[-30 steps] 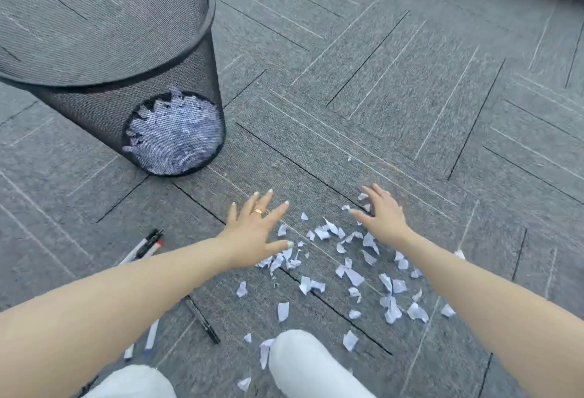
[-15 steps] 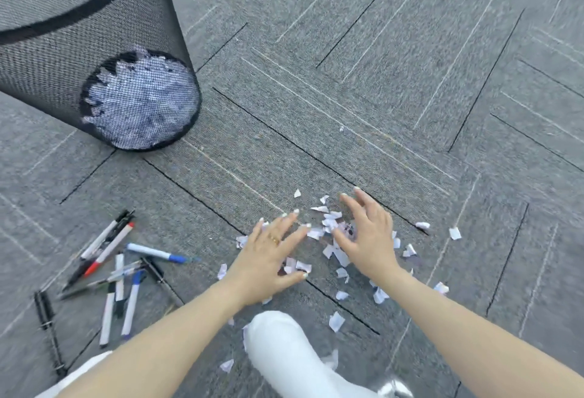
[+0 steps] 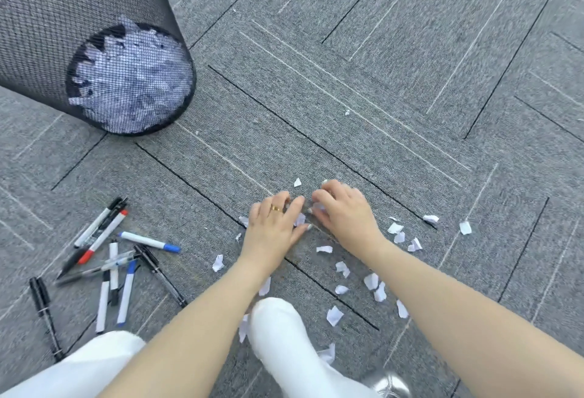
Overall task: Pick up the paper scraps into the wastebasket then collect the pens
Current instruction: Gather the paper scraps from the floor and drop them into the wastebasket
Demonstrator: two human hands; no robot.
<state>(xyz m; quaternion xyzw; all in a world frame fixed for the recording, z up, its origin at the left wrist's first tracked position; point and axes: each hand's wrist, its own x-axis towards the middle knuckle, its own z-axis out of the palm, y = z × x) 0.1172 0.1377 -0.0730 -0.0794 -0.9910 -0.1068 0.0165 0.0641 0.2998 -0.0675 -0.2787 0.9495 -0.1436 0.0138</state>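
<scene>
Both hands, left hand (image 3: pixel 274 228) and right hand (image 3: pixel 343 211), curl around paper scraps (image 3: pixel 300 219) bunched between them. Pens (image 3: pixel 110 255) lie nearby (left of her knee).

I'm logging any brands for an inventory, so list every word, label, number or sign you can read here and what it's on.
None can be read.
Pens: several white barrels carry dark marks that may be print, too small and blurred to read.
Wastebasket: plain black mesh, no label visible.
Paper scraps: look blank.
Ring on the left hand: no marking legible.
Carpet: only lines, no text.
</scene>
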